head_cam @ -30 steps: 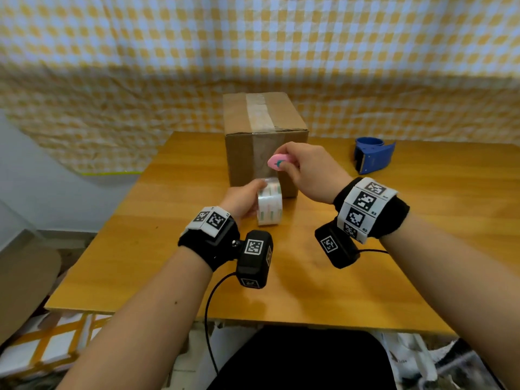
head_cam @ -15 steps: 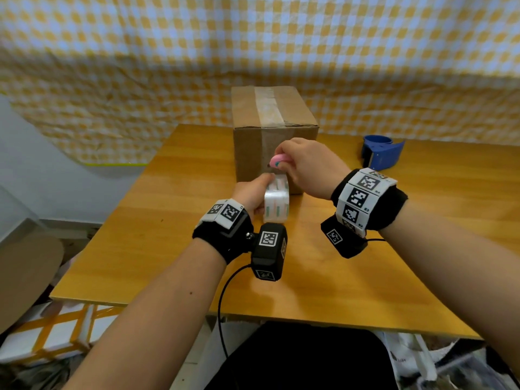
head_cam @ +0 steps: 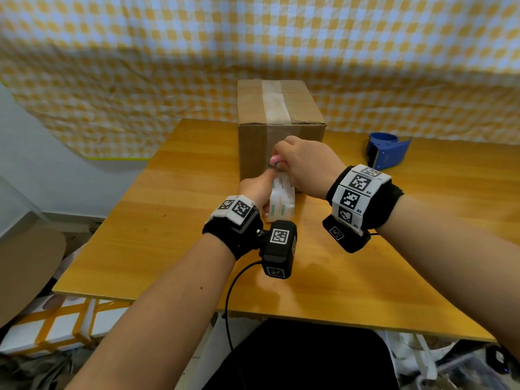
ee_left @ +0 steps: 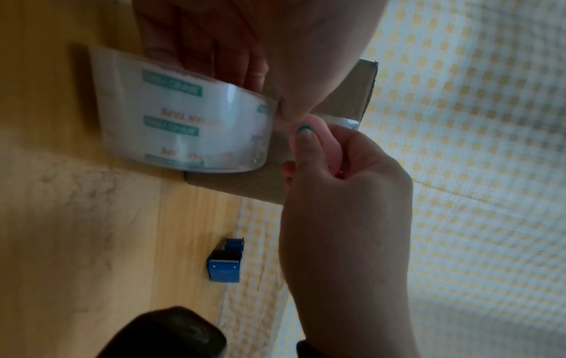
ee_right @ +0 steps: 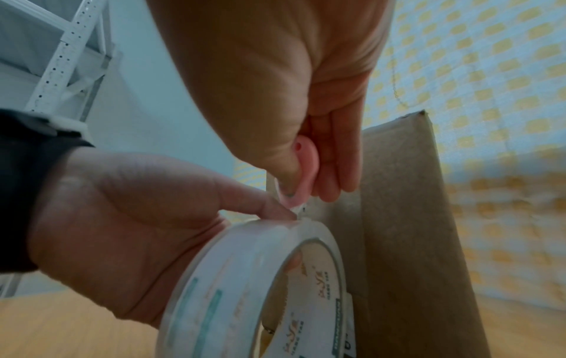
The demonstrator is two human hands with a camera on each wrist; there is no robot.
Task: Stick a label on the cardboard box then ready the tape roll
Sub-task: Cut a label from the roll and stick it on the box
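The taped cardboard box (head_cam: pixel 281 128) stands at the far middle of the wooden table (head_cam: pixel 174 220). Just in front of it my left hand (head_cam: pixel 267 190) grips a clear tape roll (head_cam: pixel 282 202) upright, fingers through the core and thumb on the top of the rim. My right hand (head_cam: pixel 281 161) pinches a small pink cutter (head_cam: pixel 275 159) between thumb and fingers. The right wrist view shows the pink cutter (ee_right: pixel 301 169) with its tip at the top of the tape roll (ee_right: pixel 245 278), beside my left thumb (ee_right: pixel 260 206). The box's lower front is hidden by my hands.
A blue tape dispenser (head_cam: pixel 387 150) lies on the table at the far right, about a hand's width from the box. A yellow checked cloth (head_cam: pixel 394 66) hangs behind the table. Boxes and bags lie on the floor below the near edge.
Both hands have moved forward to the box front with the roll. My right hand has lowered the pink cutter until it meets the roll's top by my left thumb.
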